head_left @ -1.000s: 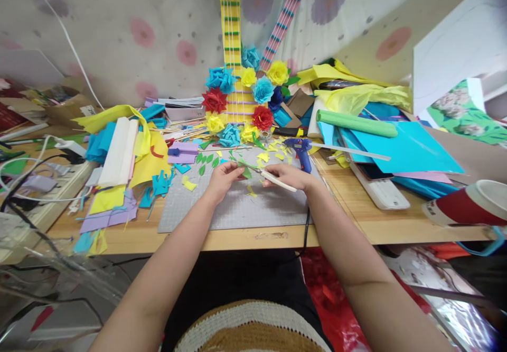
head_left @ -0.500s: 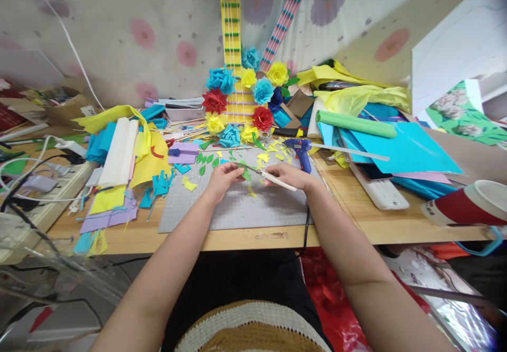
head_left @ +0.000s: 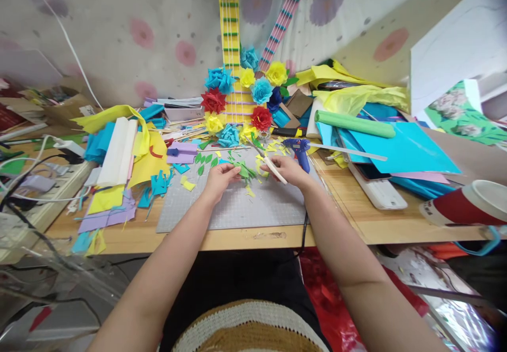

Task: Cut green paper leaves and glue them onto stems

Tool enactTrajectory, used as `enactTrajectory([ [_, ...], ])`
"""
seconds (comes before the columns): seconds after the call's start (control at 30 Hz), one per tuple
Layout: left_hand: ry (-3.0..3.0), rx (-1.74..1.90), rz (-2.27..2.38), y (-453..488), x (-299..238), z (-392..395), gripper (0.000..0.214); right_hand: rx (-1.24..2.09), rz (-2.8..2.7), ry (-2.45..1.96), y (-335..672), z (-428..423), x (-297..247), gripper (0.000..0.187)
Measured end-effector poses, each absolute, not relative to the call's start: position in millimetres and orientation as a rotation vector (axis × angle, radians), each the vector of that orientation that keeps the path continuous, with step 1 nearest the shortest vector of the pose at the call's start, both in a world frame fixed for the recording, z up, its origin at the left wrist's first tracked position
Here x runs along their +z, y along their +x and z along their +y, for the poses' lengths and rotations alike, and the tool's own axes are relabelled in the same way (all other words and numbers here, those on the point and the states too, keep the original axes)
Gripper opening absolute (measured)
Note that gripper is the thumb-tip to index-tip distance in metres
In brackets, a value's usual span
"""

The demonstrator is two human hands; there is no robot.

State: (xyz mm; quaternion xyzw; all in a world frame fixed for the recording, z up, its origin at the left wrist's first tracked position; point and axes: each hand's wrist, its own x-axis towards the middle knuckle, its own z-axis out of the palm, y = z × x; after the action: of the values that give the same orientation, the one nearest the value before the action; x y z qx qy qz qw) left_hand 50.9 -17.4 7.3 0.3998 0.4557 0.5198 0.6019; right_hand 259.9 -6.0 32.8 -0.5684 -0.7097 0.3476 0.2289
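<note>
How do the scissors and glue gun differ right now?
The scissors have white handles; the glue gun is blue. The right hand holds the scissors; the glue gun is unheld. The scissors show blades; the glue gun, a pale stick jutting rightward. Both are hand tools.

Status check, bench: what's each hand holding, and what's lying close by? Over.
Left hand: pinching green paper. Right hand: holding scissors, blades clear of that paper. Nearby: blue glue gun beyond right hand; yellow scraps on grey mat.
</note>
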Motion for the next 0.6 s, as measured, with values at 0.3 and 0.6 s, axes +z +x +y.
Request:
enactTrajectory([
  [0.3,0.896,1.282,1.085,48.0,9.2,-19.9,0.036,0.445,-1.838,-2.052,250.7,-9.1,35.8,0.028],
  [0.6,0.901,1.36,0.951,46.8,9.7,-19.4,0.034,0.648,-2.216,-1.487,239.0,-22.3,37.0,0.037],
])
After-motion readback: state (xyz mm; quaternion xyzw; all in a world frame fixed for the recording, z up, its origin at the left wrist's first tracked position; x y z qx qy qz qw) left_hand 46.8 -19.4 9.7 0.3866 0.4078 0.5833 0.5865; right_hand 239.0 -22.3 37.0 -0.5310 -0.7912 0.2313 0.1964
